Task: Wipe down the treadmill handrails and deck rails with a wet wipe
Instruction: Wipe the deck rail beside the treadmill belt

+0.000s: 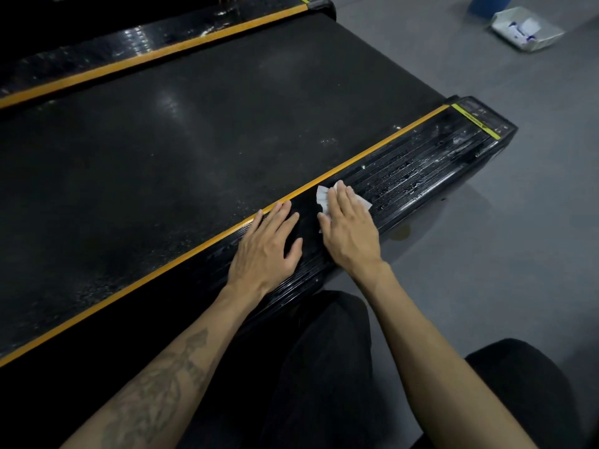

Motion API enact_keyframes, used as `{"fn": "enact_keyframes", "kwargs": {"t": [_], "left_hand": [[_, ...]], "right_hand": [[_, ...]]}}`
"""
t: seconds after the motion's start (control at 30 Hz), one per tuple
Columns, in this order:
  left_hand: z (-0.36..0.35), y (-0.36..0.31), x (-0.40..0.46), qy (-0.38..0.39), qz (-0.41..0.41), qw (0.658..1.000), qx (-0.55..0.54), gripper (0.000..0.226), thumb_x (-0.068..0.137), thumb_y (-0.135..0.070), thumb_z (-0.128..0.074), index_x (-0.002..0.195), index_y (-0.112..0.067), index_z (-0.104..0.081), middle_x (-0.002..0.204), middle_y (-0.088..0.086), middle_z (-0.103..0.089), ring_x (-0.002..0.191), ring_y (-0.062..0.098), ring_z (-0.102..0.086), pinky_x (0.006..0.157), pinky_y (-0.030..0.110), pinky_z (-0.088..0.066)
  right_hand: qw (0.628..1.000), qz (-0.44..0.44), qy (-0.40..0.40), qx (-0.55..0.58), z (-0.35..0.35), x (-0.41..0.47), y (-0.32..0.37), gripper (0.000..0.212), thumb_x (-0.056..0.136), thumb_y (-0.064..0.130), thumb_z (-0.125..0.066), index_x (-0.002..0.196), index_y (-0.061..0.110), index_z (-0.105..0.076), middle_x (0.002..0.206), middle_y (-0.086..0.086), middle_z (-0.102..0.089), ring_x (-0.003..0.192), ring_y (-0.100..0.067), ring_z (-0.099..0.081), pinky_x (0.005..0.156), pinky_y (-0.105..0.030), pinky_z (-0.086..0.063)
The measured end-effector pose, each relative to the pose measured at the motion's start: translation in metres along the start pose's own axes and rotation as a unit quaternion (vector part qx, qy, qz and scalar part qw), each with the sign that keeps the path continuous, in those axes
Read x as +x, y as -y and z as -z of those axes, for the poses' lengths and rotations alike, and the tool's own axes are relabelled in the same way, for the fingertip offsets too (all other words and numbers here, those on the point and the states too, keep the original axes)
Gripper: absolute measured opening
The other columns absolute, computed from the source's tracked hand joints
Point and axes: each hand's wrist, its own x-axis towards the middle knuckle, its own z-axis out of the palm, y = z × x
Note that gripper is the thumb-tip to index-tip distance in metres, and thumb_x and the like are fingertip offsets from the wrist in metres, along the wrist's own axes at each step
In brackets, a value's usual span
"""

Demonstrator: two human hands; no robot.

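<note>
The white wet wipe [324, 197] lies crumpled flat on the near deck rail [421, 176], ribbed black and streaked wet toward its far end. The right hand [351, 230] presses it with straight fingers; the left hand [265, 247] rests spread beside it.

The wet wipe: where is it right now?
In the head view, the wet wipe lies flat under the right hand on the near deck rail, just right of the left hand.

A gym: treadmill belt [194, 131], grey floor [486, 254]
</note>
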Motion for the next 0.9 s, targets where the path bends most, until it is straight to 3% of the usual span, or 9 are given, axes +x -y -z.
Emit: {"fn": "enact_keyframes", "kwargs": {"t": [0.13, 0.33, 0.47, 0.67, 0.9], "left_hand": [[-0.002, -0.001, 0.000, -0.012, 0.008, 1.000, 0.007, 0.051, 0.105, -0.034, -0.049, 0.152, -0.013, -0.048, 0.164, 0.005, -0.037, 0.154, 0.014, -0.027, 0.126, 0.044, -0.025], [-0.003, -0.001, 0.001, -0.023, 0.011, 1.000, 0.014, 0.050, 0.105, -0.034, -0.046, 0.152, -0.014, -0.048, 0.163, 0.003, -0.038, 0.154, 0.014, -0.028, 0.127, 0.041, -0.024], [-0.004, 0.000, 0.001, -0.017, 0.014, 1.000, 0.013, 0.052, 0.106, -0.036, -0.043, 0.154, -0.015, -0.046, 0.165, 0.003, -0.035, 0.155, 0.012, -0.025, 0.128, 0.040, -0.021], [-0.006, 0.001, 0.002, -0.017, 0.013, 1.000, 0.015, 0.054, 0.105, -0.039, -0.037, 0.153, -0.016, -0.046, 0.165, 0.003, -0.035, 0.155, 0.012, -0.025, 0.128, 0.040, -0.021], [-0.005, 0.001, 0.003, 0.003, -0.015, 1.000, 0.024, 0.061, 0.103, -0.045, -0.038, 0.153, -0.012, -0.045, 0.165, 0.008, -0.033, 0.156, 0.019, -0.024, 0.127, 0.046, -0.024]], "right_hand": [[0.999, -0.046, -0.025, -0.006, -0.010, -0.023, 0.014, 0.067, 0.111, 0.044, -0.020, 0.162, 0.002, -0.009, 0.171, -0.018, -0.004, 0.159, -0.028, -0.003, 0.129, -0.041, -0.008], [1.000, -0.009, -0.010, -0.006, 0.000, -0.006, -0.001, 0.064, 0.112, 0.043, -0.020, 0.164, 0.008, -0.009, 0.172, -0.012, -0.001, 0.159, -0.023, 0.000, 0.129, -0.038, -0.006], [0.997, -0.069, -0.033, 0.000, -0.007, -0.028, 0.007, 0.067, 0.111, 0.044, -0.023, 0.163, 0.004, -0.012, 0.171, -0.016, -0.006, 0.159, -0.027, -0.004, 0.128, -0.040, -0.011], [1.000, -0.016, -0.006, -0.015, -0.002, -0.015, 0.006, 0.066, 0.111, 0.045, -0.019, 0.164, 0.006, -0.007, 0.172, -0.012, 0.000, 0.159, -0.022, 0.001, 0.129, -0.037, -0.006], [0.998, -0.056, -0.019, -0.015, -0.011, -0.042, 0.023, 0.070, 0.110, 0.047, -0.021, 0.162, 0.001, -0.007, 0.171, -0.018, -0.002, 0.159, -0.029, -0.002, 0.129, -0.040, -0.008]]}}
